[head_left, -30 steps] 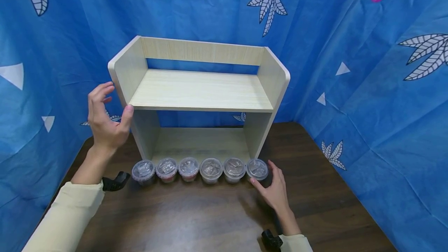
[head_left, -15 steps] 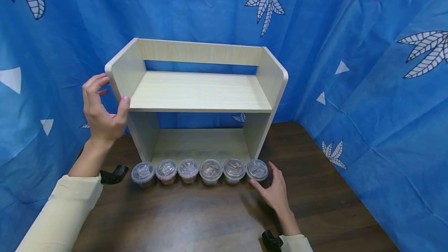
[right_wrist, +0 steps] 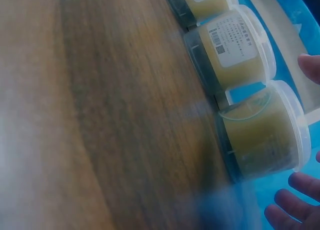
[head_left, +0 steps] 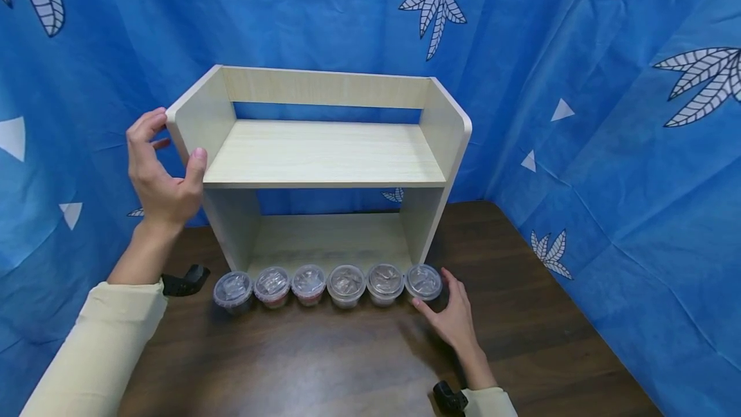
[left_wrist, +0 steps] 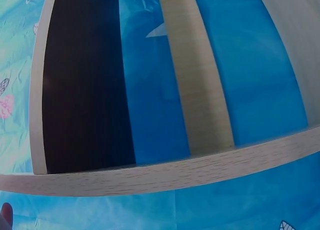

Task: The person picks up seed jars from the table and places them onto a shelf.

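My left hand is raised at the left side panel of a pale wooden two-tier shelf. Its thumb is in front of the panel, its fingers on the outer side; firm contact cannot be told. In the left wrist view, one fingertip shows below the shelf's edge. Low at the right, my right hand has thumb and fingers spread around the rightmost lidded plastic cup. The right wrist view shows this cup with yellowish contents, the thumb apart from its lid and the fingers beside it.
Several similar cups stand in a row along the shelf's front on a dark wooden table. Blue patterned cloth hangs behind and at both sides. A black wrist mount sits on each arm.
My left hand has moved up and slightly left along the shelf's side panel. My right hand stays by the rightmost cup. The head view has shifted slightly.
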`<move>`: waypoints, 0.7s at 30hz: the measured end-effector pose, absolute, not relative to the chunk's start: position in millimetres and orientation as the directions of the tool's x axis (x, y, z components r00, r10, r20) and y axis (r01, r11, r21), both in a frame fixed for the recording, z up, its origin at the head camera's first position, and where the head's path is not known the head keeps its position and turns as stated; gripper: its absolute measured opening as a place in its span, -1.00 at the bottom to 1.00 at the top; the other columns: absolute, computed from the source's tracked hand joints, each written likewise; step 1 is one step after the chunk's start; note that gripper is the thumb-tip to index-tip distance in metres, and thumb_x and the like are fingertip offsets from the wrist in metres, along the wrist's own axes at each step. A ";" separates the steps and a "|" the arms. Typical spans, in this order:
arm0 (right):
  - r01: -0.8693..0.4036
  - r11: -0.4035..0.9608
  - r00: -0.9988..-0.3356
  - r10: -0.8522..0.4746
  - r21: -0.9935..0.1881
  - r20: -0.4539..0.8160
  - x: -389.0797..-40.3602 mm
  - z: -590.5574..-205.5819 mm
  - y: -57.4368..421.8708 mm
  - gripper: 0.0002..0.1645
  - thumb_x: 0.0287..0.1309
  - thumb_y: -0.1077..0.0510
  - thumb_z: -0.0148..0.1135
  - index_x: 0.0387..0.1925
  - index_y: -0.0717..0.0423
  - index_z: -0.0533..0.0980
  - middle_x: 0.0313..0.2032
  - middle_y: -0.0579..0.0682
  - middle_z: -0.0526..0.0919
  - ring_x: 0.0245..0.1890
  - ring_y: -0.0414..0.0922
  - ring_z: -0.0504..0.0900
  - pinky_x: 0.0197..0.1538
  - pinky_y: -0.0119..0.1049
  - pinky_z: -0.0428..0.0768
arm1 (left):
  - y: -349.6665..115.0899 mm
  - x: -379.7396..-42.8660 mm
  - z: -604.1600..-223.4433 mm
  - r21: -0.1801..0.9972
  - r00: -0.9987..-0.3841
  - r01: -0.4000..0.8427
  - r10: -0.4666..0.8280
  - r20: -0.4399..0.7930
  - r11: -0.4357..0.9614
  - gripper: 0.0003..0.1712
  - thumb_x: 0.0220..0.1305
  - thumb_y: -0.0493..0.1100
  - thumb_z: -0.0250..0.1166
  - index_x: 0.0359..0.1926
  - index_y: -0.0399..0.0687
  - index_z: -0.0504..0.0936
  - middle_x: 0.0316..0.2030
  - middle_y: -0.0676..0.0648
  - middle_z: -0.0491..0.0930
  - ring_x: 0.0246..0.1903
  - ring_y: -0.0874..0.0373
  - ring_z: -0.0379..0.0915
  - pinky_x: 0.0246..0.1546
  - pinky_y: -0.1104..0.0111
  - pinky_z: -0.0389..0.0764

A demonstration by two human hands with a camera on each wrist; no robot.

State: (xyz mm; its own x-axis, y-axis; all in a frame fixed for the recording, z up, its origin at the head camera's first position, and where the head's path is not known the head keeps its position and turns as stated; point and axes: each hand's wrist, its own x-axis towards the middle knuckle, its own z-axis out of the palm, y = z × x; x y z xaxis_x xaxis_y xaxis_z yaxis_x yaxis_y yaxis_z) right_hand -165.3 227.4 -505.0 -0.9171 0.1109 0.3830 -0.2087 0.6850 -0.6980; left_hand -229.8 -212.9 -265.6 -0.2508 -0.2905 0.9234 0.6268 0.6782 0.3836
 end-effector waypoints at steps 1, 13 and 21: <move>-0.207 0.685 -0.918 0.112 -0.699 0.381 -165.6 -505.4 227.5 0.11 -0.17 -0.10 0.56 0.37 0.22 0.26 0.13 0.27 0.46 0.15 0.22 0.46 0.17 0.24 0.41 | -213.1 -230.8 -265.0 0.387 -0.254 0.629 -0.292 0.922 0.675 -0.33 -0.02 -0.01 0.21 0.11 -0.30 0.43 0.17 -0.20 0.48 0.17 0.11 0.39 0.12 0.19 0.48; -0.191 0.675 -0.928 0.112 -0.713 0.355 -171.8 -508.5 228.0 0.13 -0.17 -0.12 0.57 0.38 0.21 0.25 0.08 0.25 0.48 0.11 0.20 0.49 0.17 0.18 0.42 | -219.2 -249.0 -261.3 0.386 -0.276 0.637 -0.270 0.923 0.667 -0.30 0.01 0.06 0.20 0.18 -0.17 0.43 0.18 -0.08 0.51 0.13 0.14 0.45 0.12 0.27 0.46; -0.191 0.683 -0.932 0.098 -0.705 0.348 -174.1 -509.1 227.4 0.15 -0.17 -0.13 0.56 0.39 0.25 0.25 0.18 0.28 0.44 0.20 0.24 0.43 0.21 0.21 0.40 | -217.6 -253.9 -258.9 0.387 -0.282 0.638 -0.266 0.922 0.666 -0.29 0.02 0.06 0.18 0.17 -0.23 0.44 0.17 -0.13 0.52 0.12 0.08 0.48 0.10 0.33 0.44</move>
State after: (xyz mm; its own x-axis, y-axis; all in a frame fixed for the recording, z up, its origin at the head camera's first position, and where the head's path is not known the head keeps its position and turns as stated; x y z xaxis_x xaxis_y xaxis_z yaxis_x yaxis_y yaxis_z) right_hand -174.1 227.4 -509.1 -0.9325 0.0979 0.3477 -0.1910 0.6833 -0.7047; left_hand -253.9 -217.6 -258.9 -0.2823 -0.2660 0.9217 0.6379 0.6656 0.3875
